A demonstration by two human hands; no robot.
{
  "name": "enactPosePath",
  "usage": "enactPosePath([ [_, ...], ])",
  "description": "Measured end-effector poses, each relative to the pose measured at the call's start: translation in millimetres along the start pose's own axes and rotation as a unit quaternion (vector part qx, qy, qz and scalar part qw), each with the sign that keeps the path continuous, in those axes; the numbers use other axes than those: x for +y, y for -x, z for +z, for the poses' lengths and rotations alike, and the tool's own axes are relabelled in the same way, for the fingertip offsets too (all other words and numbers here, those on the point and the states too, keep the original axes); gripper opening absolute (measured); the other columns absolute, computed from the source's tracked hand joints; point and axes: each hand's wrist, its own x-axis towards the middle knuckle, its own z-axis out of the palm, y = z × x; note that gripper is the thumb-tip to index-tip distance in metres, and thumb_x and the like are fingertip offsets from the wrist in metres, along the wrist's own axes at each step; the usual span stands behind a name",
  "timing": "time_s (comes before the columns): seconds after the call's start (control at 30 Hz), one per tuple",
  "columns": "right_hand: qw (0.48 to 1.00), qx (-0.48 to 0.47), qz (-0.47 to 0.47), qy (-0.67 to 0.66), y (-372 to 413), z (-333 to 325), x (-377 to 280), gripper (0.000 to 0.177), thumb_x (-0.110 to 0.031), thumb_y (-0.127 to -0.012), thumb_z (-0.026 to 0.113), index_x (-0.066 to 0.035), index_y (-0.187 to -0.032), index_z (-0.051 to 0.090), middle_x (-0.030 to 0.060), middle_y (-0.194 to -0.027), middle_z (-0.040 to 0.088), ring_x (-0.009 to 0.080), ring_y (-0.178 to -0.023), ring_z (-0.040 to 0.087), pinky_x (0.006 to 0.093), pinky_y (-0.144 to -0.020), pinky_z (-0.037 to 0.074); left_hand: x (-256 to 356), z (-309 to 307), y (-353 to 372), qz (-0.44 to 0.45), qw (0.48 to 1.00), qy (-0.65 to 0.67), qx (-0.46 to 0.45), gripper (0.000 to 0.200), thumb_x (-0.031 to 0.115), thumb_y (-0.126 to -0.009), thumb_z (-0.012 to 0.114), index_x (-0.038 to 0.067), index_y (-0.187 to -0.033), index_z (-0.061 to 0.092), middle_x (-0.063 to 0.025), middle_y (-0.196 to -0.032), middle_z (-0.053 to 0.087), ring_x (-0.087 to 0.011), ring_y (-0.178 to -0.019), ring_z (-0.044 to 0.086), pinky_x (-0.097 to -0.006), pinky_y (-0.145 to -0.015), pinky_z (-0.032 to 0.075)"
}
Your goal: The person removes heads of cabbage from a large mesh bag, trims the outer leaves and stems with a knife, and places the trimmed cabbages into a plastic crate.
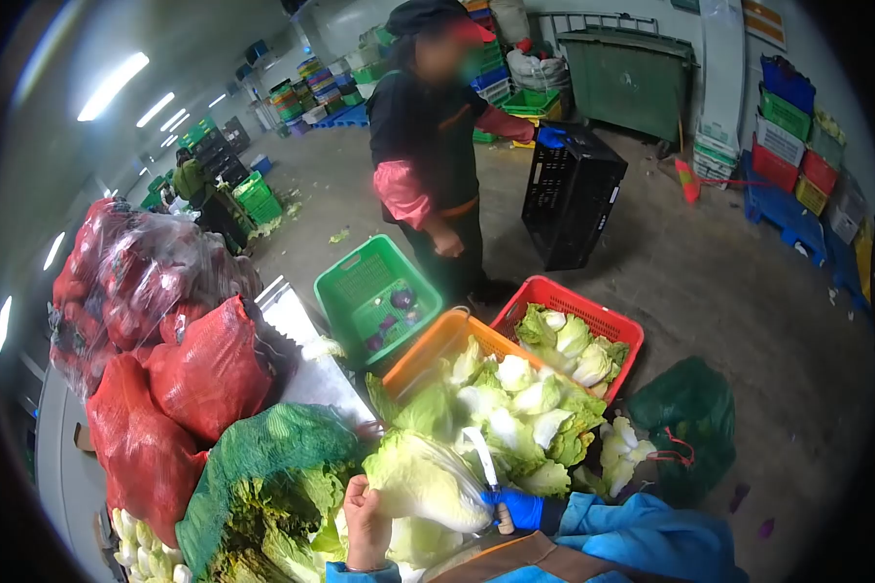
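Note:
A pale green napa cabbage (423, 481) lies between my two hands, above other cabbage leaves. My left hand (365, 520), bare, has its fingers curled against the cabbage's left end, gripping it. In a blue glove, my right hand (517, 509) is closed round a knife (480, 455) at the cabbage's right end, the blade pointing up. Just beyond, an orange crate (428, 348) is heaped with cabbages and trimmed leaves. A green mesh sack (267, 452) of leafy cabbages lies open to the left of my left hand.
Red mesh sacks (209, 374) are piled at left. Behind the orange crate stand a green crate (355, 284) with purple pieces and a red crate (635, 335) of cabbages. A co-worker (423, 146) holds a black crate (574, 199). A dark green net bag (685, 418) lies at right.

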Motion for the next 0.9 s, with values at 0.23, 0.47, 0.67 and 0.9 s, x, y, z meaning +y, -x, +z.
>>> enactPosePath([
  [0.23, 0.996, 0.024, 0.091, -0.001, -7.4, -9.5, -10.6, 0.036, -0.048, -0.079, 0.06, -0.016, -0.065, 0.052, -0.0008, -0.047, 0.04, 0.0119, -0.035, 0.034, 0.0263, -0.032, 0.026, 34.7, 11.2, 26.5, -0.205, 0.962, -0.097, -0.151, 0.051, -0.011, -0.066, 0.062, -0.001, -0.114, 0.047, -0.0151, -0.108, 0.056, -0.0266, -0.1, 0.056, -0.0389, -0.087, 0.047],
  [0.47, 0.951, -0.154, -0.004, -0.268, -9.8, 29.7, -49.0, 0.063, -0.051, -0.083, 0.052, -0.007, -0.129, 0.042, 0.0127, -0.113, 0.056, 0.0094, -0.052, 0.045, 0.023, -0.044, 0.039, -54.3, -33.2, 5.3, -0.34, 0.698, -0.497, -0.388, 0.05, 0.016, -0.074, 0.068, -0.004, -0.114, 0.047, -0.012, -0.102, 0.059, -0.0211, -0.093, 0.056, -0.0323, -0.079, 0.046],
  [0.67, 0.929, -0.298, -0.103, -0.193, -12.9, -0.2, -73.7, 0.066, -0.054, -0.087, 0.039, -0.006, -0.133, 0.034, 0.0153, -0.128, 0.045, 0.0298, -0.107, 0.052, 0.04, -0.083, 0.048, -39.8, 0.4, -34.0, 0.014, 0.833, -0.539, -0.128, 0.061, 0.02, -0.068, 0.07, 0.004, -0.12, 0.043, -0.0194, -0.11, 0.054, -0.0307, -0.101, 0.053, -0.0377, -0.086, 0.043],
  [0.9, 0.988, -0.021, -0.151, 0.025, 1.0, -51.8, -40.8, 0.054, -0.033, -0.083, 0.054, -0.002, -0.126, 0.042, 0.0166, -0.112, 0.056, 0.0281, -0.093, 0.058, 0.0386, -0.077, 0.05, -10.2, 21.0, -25.0, 0.174, 0.863, -0.461, -0.113, 0.079, 0.028, -0.065, 0.077, 0.002, -0.127, 0.035, -0.0179, -0.12, 0.046, -0.0311, -0.115, 0.043, -0.0387, -0.096, 0.036],
])
